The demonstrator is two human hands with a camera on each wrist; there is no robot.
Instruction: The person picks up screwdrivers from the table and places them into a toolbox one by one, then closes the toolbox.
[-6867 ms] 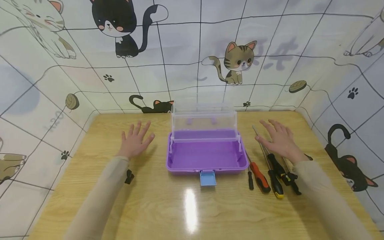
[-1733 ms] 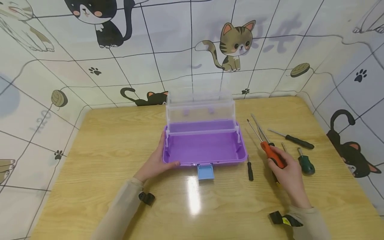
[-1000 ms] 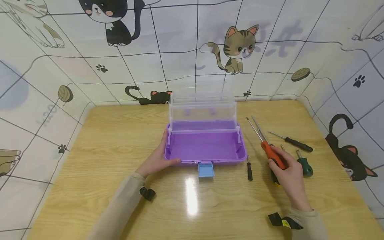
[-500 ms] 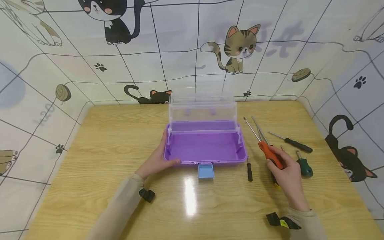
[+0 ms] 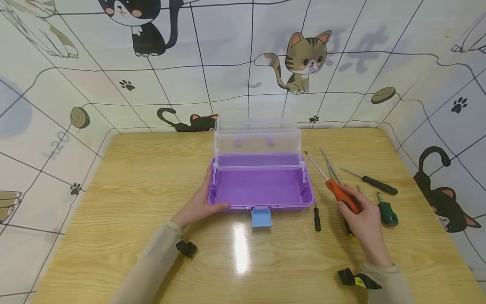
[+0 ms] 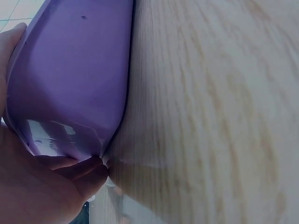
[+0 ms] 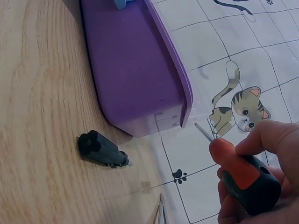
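While hands (image 5: 195, 207) (image 5: 365, 221) grip box (image 5: 262, 185) and screwdriver (image 5: 337, 191), wood-grain table (image 5: 144, 177) meets cat-print walls (image 5: 228, 46)

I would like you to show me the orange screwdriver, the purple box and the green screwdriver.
Orange screwdriver (image 5: 336, 190), head view, on the orange part of its handle.
Purple box (image 5: 260, 186), head view, on its bare inside floor.
Green screwdriver (image 5: 388, 215), head view, on its handle.
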